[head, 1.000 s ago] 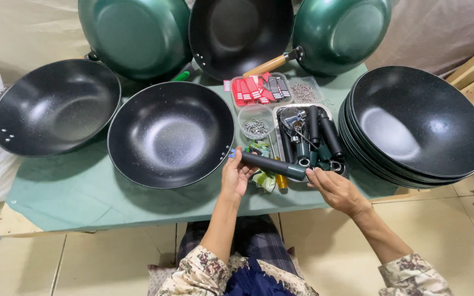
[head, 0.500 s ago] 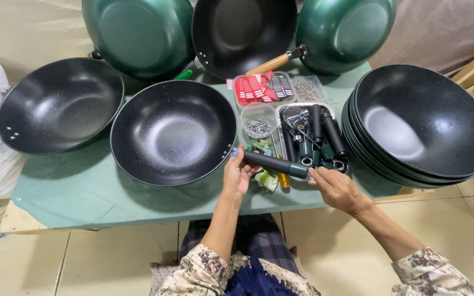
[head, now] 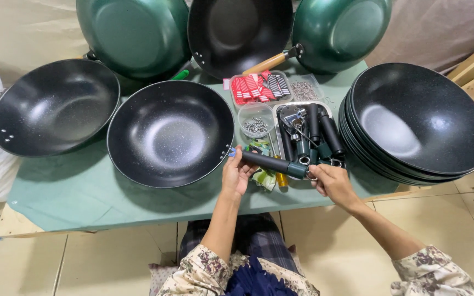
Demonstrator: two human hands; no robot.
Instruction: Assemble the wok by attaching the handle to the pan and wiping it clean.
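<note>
Over the green table edge, both hands hold 1 black pan handle (head: 272,163) level: left hand (head: 237,176) closed round its plain end, right hand (head: 330,181) pinching the green collar & metal ring end. Handle sits just beside the rim of the nearest black wok (head: 170,132), which has no handle on it yet, so fitting looks barely begun, as a judgement.

Done vs left: wok at far left (head: 53,107) shows 2 rivets & a metal stub; the upright wok at the back has a wooden handle (head: 267,63). Stack of bare black woks (head: 418,123) at right looks untouched. Metal tray (head: 305,131) holds several more black handles w/ green ends. Lots left, by the look of it.

Packages: flat clear pack w/ red & dark strips (head: 259,86) behind the tray, small clear bag of tiny metal bits (head: 304,90) next to it, round clear tub of screws (head: 255,120) left of the tray. Labels too small to tell.
</note>
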